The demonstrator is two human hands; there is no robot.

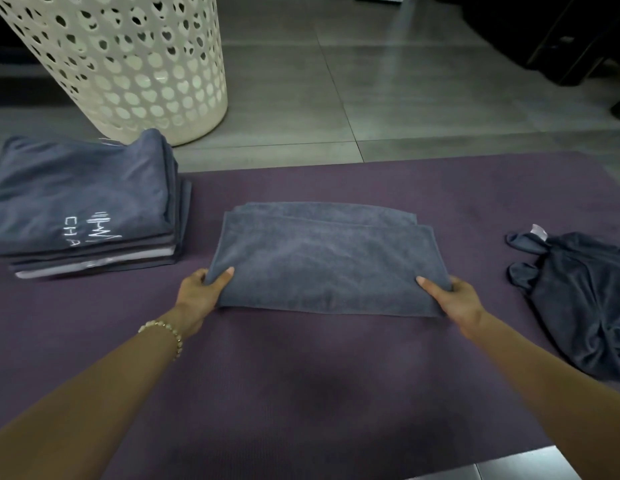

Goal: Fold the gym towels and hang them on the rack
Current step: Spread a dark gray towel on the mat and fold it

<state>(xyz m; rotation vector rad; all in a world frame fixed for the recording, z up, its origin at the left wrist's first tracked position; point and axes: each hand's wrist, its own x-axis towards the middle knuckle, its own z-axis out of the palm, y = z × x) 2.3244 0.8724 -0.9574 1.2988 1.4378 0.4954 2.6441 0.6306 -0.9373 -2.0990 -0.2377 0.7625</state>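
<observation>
In the middle of the purple mat (pixel 301 393), lying flat: a grey towel (pixel 322 258), folded into layers, with the edges of the lower layers peeking out along the far side. Gripped at both near corners. Pinched at the near left corner by the left hand (pixel 201 292), with the thumb on top of the cloth and the other fingers tucked beneath the edge. Pinched in the same way at the near right corner by the right hand (pixel 454 299), thumb on top and pointing inward, fingers curled under the fold. Cannot tell whether lifted off the mat or resting on it along the near edge. Around the left wrist, a beaded bracelet (pixel 166 332).

To the left of the towel and well apart from it, at the mat's far left corner: a stack of folded towels (pixel 79 199) in the same grey, with white lettering on the top one, only partly readable. Just behind that stack, standing on the tiled floor (pixel 370 98): a cream laundry basket (pixel 128 64) with heart-shaped holes in its wall. To the right, near the mat's right edge and apart from both hands: a darker crumpled towel (pixel 585 306), unfolded, with a small pale tag at its far end.
</observation>
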